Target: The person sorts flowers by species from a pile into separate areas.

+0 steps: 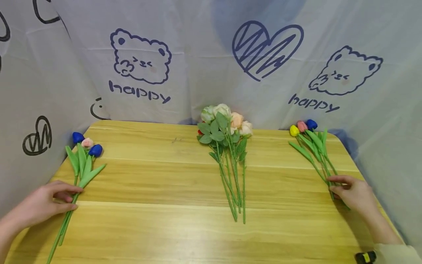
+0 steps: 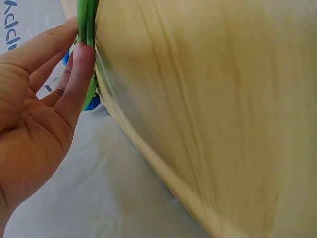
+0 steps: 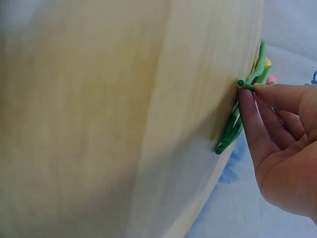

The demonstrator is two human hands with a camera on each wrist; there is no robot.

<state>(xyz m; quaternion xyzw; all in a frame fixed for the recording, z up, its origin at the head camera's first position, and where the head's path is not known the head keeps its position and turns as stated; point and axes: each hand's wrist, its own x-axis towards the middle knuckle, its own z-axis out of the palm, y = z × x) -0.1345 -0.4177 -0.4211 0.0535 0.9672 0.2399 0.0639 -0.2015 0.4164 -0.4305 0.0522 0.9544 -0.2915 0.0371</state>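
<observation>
At the table's left side my left hand pinches the stems of several artificial tulips, with blue and pale pink heads pointing to the back. Up close in the left wrist view, thumb and fingers close around the green stems. On the right, my right hand holds a tulip stem between thumb and finger. More stems of the same bunch lie just below it. That bunch of tulips shows yellow, pink and blue heads near the back right corner.
A bunch of artificial roses, white, peach and a bit of red, lies at the middle back of the wooden table, stems toward the front. Behind hangs a pale cloth with bear and heart drawings. A dark wrist strap shows bottom right.
</observation>
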